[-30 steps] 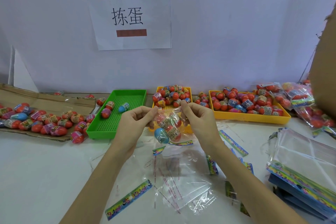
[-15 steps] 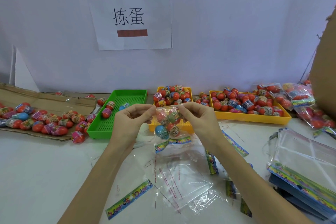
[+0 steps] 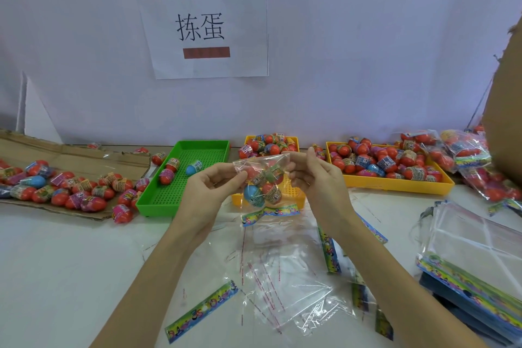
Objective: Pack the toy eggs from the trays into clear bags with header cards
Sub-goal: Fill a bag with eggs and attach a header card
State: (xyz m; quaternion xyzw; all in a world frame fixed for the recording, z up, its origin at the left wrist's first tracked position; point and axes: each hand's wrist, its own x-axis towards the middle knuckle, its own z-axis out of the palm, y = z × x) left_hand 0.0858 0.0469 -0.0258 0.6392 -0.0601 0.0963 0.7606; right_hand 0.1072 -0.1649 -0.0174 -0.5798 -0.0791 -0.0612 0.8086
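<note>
A: While your left hand (image 3: 210,192) pinches the left edge of the bag (image 3: 261,175) between thumb and fingers, your right hand (image 3: 316,178) curls round its right edge, so both hold it up above the table (image 3: 70,263).

B: What is in it?

A: Toy eggs (image 3: 264,188): a blue one low on the left, red ones beside and above it. Its header card (image 3: 269,213) hangs at the bottom, and the clear flap lies folded across the top between your hands.

B: And behind the bag?

A: Straight behind it is the small yellow tray (image 3: 293,195), with eggs piled at its far end. To your left sits the green tray (image 3: 180,178) with only a few eggs, one of them blue. To your right the big yellow tray (image 3: 395,182) is heaped with red ones.

B: Further out?

A: Loose eggs lie on the cardboard (image 3: 73,158) at far left. Filled bags (image 3: 463,150) are heaped at far right. Empty bags (image 3: 282,277) with their coloured cards lie scattered under your forearms, and a neat stack of bags (image 3: 474,257) rests near your right elbow. On the wall hangs a paper sign (image 3: 202,27) with two printed characters.
</note>
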